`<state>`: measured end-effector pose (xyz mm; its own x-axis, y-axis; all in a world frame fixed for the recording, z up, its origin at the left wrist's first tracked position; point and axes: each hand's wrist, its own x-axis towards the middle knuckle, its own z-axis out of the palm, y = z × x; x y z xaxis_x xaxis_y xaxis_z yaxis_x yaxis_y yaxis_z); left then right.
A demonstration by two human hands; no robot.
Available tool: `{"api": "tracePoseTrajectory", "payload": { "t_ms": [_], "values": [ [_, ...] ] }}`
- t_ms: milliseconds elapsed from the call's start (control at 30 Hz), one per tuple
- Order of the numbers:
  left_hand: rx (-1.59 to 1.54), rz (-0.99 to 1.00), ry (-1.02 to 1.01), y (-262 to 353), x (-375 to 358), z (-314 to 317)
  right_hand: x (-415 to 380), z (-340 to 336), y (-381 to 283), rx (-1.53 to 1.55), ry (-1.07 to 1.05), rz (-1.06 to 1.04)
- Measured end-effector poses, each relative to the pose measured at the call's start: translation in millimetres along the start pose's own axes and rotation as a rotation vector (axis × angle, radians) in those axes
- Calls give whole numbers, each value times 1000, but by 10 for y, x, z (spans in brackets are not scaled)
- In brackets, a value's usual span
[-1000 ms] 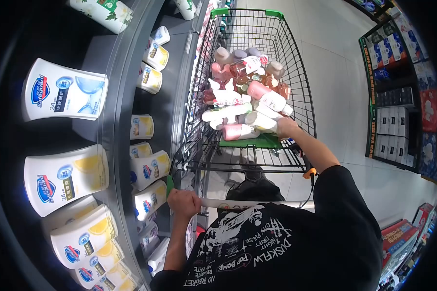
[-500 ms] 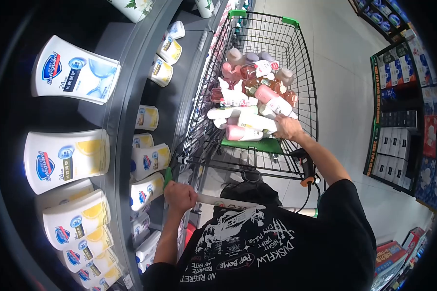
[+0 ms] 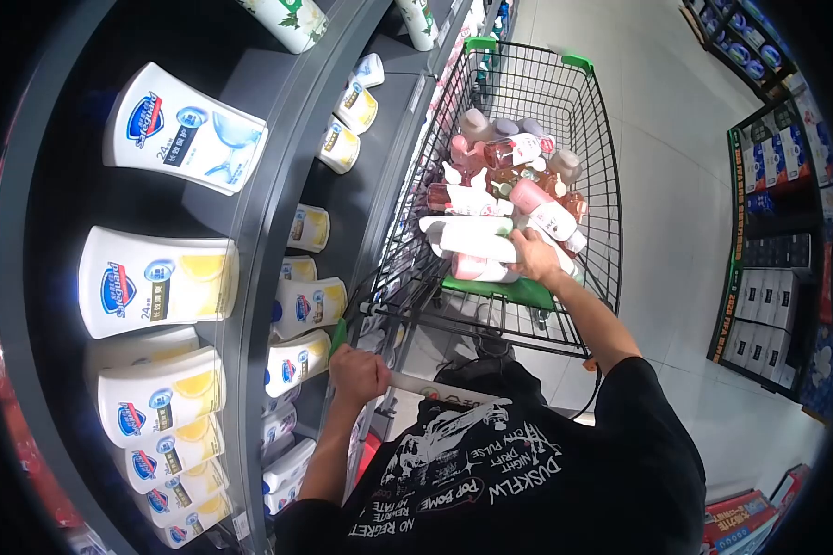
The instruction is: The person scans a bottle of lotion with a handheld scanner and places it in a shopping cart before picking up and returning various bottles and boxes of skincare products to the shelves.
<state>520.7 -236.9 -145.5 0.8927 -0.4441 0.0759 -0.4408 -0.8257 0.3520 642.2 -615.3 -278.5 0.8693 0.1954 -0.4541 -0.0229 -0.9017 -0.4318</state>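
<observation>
A wire shopping cart (image 3: 605, 199) with green corner caps holds a pile of bottles, among them a pink-and-white bottle (image 3: 541, 209). My right hand (image 3: 535, 256) reaches into its near end, the fingers closed on the right end of a white bottle (image 3: 477, 242) that lies across the pile. Under that bottle a pink-capped one is partly hidden. Lower left, my left hand (image 3: 360, 375) is wrapped round the cart handle (image 3: 435, 388), near its green end.
Shelves (image 3: 273, 176) with white Safeguard bottles (image 3: 157, 282) rise close on the left. On the right, across the tiled floor (image 3: 662, 185), stands a rack of boxes (image 3: 759, 305). Red boxes (image 3: 740, 518) are at the lower right.
The view has shifted, so the cart and shelves appear further right. My right hand has moved slightly left over the bottles, and the white bottle in it has turned and lies more level.
</observation>
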Motion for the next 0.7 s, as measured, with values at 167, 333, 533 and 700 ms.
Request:
{"api": "tracePoseTrajectory", "payload": {
  "t_ms": [167,333,533,700],
  "values": [
    [30,1,-24,-6,-7,-24,120,460,217,-137,109,-64],
    [77,-28,8,-33,-67,42,108,239,171,-80,13,7],
    [55,-41,18,-13,-55,6,8,-262,31,-137,95,-53],
    [67,-52,3,3,-54,-1,42,-666,-447,-133,125,-191]
  ]
}}
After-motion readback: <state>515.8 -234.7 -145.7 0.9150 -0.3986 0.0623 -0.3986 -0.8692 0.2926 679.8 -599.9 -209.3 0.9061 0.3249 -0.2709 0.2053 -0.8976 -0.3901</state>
